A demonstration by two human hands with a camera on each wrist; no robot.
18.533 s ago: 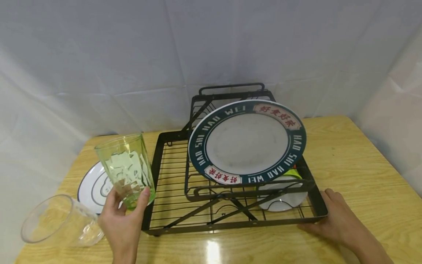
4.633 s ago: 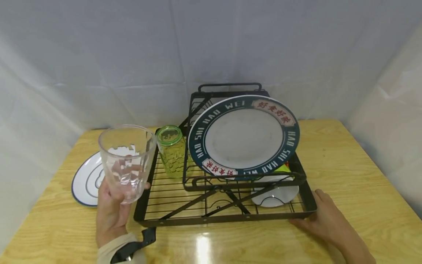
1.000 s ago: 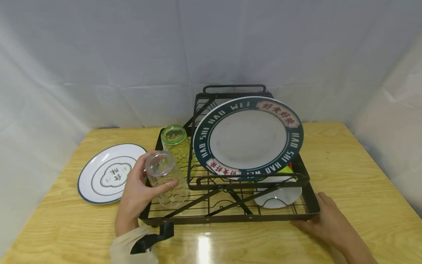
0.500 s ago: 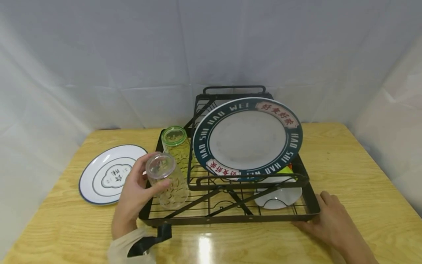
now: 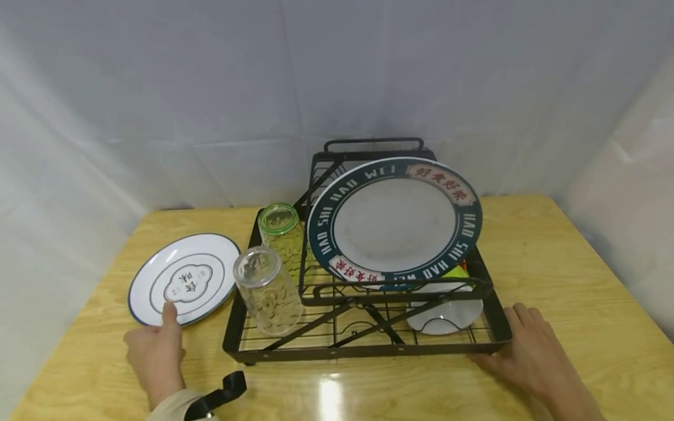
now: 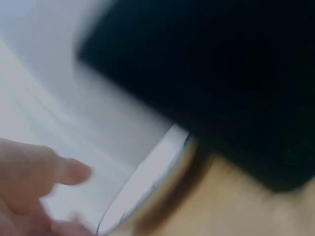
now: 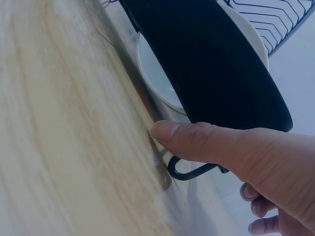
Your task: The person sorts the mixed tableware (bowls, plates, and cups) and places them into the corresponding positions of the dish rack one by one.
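My left hand (image 5: 158,354) is at the near rim of a white plate (image 5: 152,286) with a dark blue edge, lying on the table left of the rack. Its thumb overlaps the rim in the head view. The left wrist view is blurred, with thumb and fingers spread short of the plate. My right hand (image 5: 532,348) grips the right front corner of a black dish rack (image 5: 368,351), thumb along the lower front edge. A clear glass (image 5: 271,292) stands upside down at the rack's left front, before an upside-down green glass (image 5: 281,228).
A large plate with a dark green rim (image 5: 395,225) leans on the rack's upper tier. Beneath it, a white bowl (image 5: 447,316) sits at the lower right, with something yellow-green and red partly hidden behind. A pale cloth (image 5: 210,88) hangs behind the wooden table (image 5: 568,263).
My left hand has let go of the clear glass and moved left to the plate. Earlier it held the green glass while the clear one lay on the table. My right hand stays at the rack.
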